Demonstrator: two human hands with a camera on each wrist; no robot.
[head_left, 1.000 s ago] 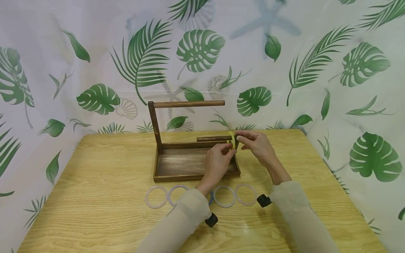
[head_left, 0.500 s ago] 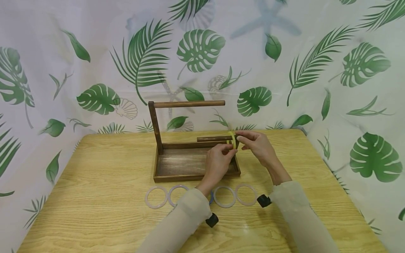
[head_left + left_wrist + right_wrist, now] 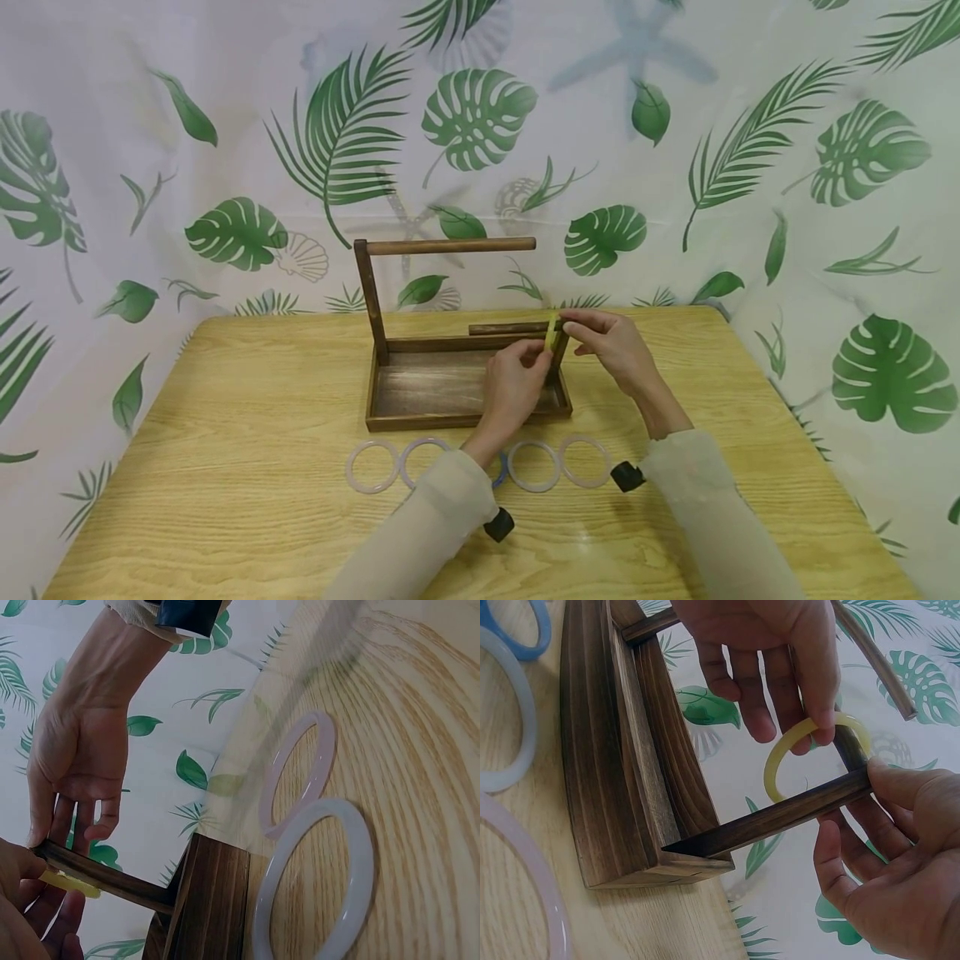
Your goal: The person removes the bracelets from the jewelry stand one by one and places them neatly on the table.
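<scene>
My left hand (image 3: pixel 513 383) pinches a yellow bangle (image 3: pixel 551 332) at the right end of the lower rod (image 3: pixel 506 329) of a dark wooden bangle stand (image 3: pixel 420 421). In the right wrist view the bangle (image 3: pixel 776 769) appears to loop around that rod, close to the short post (image 3: pixel 780 814). My right hand (image 3: pixel 615 346) grips the top of this post, thumb and fingers on either side, as the right wrist view shows of the hand (image 3: pixel 900 847). Part of the bangle is hidden by left fingers and post.
Several pale bangles lie in a row before the stand, among them a pink one (image 3: pixel 587 462) and a whitish one (image 3: pixel 534 467). A blue bangle (image 3: pixel 544 630) is partly hidden by my left arm. A taller post carries an upper rod (image 3: pixel 457 247); leaf-patterned cloth hangs behind.
The yellow bangle has turned more edge-on to the head camera, at the rod's right end. My left hand shifted very slightly with it; my right hand keeps its hold on the post.
</scene>
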